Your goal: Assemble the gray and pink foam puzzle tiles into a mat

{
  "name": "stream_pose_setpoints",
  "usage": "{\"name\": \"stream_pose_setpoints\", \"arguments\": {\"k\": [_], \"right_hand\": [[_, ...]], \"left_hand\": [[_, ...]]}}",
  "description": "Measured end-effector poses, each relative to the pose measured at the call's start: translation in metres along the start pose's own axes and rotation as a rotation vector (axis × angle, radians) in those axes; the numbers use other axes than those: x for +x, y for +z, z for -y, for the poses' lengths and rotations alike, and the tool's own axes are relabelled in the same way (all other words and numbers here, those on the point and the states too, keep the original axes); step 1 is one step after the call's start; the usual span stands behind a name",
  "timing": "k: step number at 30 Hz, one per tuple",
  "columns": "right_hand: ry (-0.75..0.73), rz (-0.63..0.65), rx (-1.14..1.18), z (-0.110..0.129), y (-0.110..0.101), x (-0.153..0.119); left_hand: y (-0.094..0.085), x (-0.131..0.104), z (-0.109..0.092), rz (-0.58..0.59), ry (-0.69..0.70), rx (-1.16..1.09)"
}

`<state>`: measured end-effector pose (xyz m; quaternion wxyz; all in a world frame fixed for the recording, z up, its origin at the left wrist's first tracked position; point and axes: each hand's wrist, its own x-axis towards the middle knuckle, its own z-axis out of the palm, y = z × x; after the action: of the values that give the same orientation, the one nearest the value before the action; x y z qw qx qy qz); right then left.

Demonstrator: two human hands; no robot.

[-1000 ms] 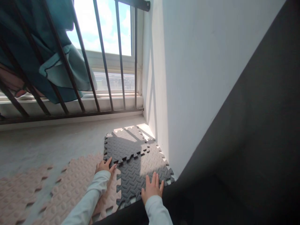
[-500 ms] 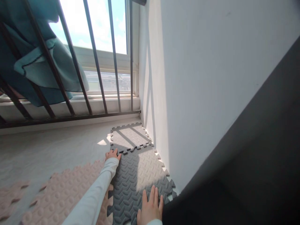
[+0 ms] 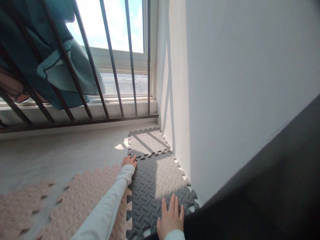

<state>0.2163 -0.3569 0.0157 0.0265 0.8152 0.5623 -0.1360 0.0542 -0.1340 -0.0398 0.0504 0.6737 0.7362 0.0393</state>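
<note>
A dark grey foam mat tile (image 3: pixel 145 183) with a raised tread pattern and toothed edges lies along the white wall. Its far edge meets a second, smoother-looking grey tile (image 3: pixel 147 140), and dark gaps show along the toothed seam between them. My left hand (image 3: pixel 129 160) rests at the near tile's far left corner, by this seam, fingers somewhat apart. Flat on the near tile's right part lies my right hand (image 3: pixel 171 216), its fingers spread. Neither hand visibly grasps anything.
Pink foam tiles (image 3: pixel 87 191) lie on the pale floor (image 3: pixel 75 143) to the left. Dark railing bars (image 3: pixel 112 63) stand before the window, with blue-green cloth (image 3: pixel 72 66) hanging behind them. The white wall (image 3: pixel 225 83) rises close on the right.
The view has swung slightly left, so everything sits further right in it. Both hands stay in about the same places on the mat.
</note>
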Motion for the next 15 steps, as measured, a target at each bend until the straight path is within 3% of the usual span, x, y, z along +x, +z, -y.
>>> {"name": "stream_pose_setpoints", "arguments": {"k": [4,10,15], "right_hand": [[-0.013,-0.019,-0.009,0.000,0.000,-0.001],[-0.016,-0.038,-0.040,-0.001,0.003,-0.001],[-0.045,-0.027,-0.059,-0.005,0.009,0.001]], "left_hand": [[-0.002,-0.005,0.002,0.036,0.057,0.044],[0.006,-0.016,-0.002,0.040,0.324,0.035],[0.008,-0.022,-0.003,0.051,0.321,0.007]]}}
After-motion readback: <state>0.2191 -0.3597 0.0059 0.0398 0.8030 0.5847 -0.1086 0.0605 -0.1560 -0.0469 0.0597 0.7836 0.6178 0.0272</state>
